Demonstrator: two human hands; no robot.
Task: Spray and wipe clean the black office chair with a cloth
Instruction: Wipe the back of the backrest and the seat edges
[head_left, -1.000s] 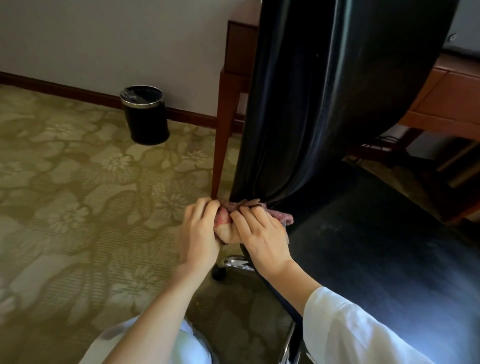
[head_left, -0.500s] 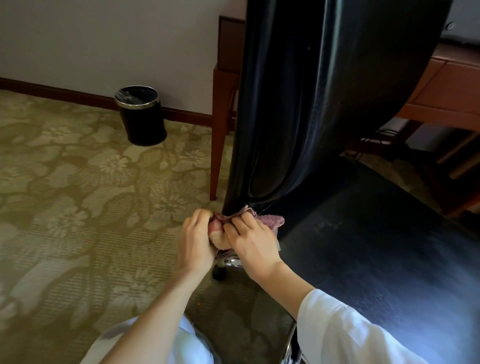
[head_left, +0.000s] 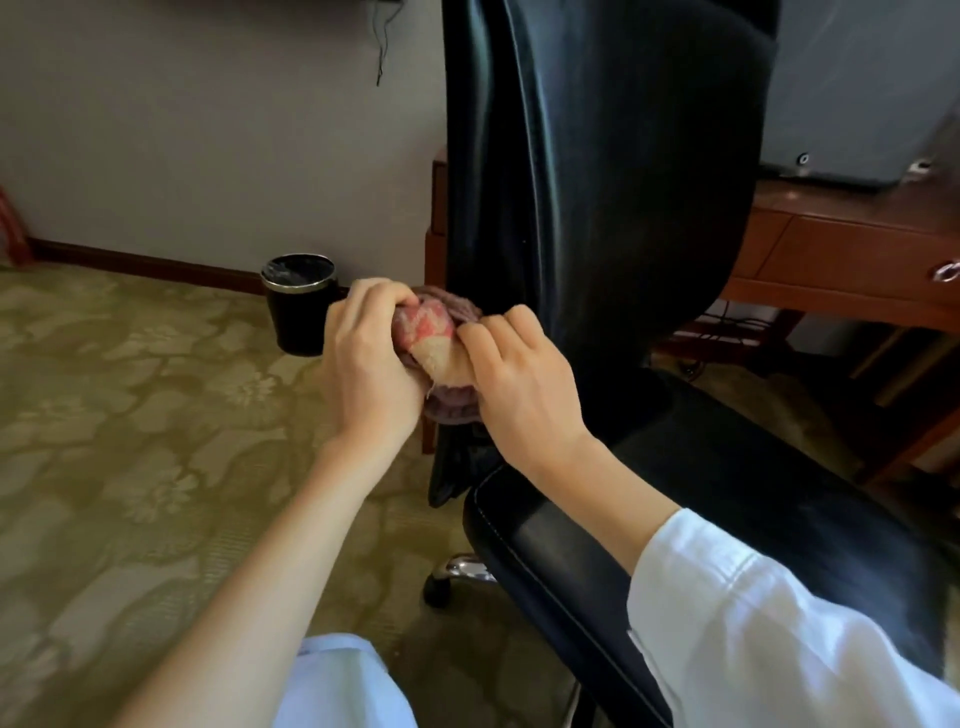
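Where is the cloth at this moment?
In the head view, mid-frame: the pink cloth is bunched between the left hand and right hand, at the left edge of the black chair's backrest, just right of the black waste bin.

Bin (head_left: 298, 306) left of chair (head_left: 597, 208) (desk (head_left: 841, 260) behind)

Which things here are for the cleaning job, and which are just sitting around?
For the job:
black office chair
cloth, gripped by the left hand and the right hand

Just there:
black bin by the wall
wooden desk behind the chair
patterned carpet
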